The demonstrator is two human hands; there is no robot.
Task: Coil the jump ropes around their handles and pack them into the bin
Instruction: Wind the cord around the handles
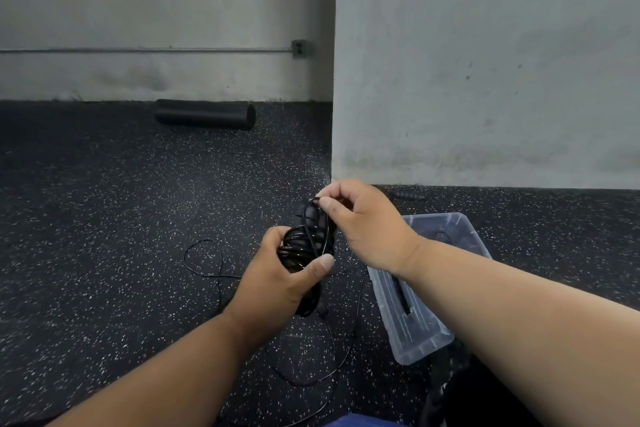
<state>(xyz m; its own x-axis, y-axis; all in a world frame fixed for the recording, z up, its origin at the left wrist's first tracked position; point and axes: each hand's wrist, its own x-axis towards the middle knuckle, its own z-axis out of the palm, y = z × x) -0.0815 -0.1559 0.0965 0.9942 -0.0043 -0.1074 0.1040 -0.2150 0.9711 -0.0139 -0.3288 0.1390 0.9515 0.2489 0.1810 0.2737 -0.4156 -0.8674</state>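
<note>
Left hand curled gripping, right hand apparently pinching above it.

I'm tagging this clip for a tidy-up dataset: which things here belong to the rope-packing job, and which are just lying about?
Part of the job:
- coiled jump rope, held by left hand, loop pinched by right hand
- clear bin
- loose rope on the floor

Just lying about:
- foam roller
- small dark handle-like object by the wall

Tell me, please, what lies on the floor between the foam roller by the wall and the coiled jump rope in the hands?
In the head view, only bare speckled floor lies between the foam roller and the coiled jump rope; a loose rope loop sits off to the left.
</note>
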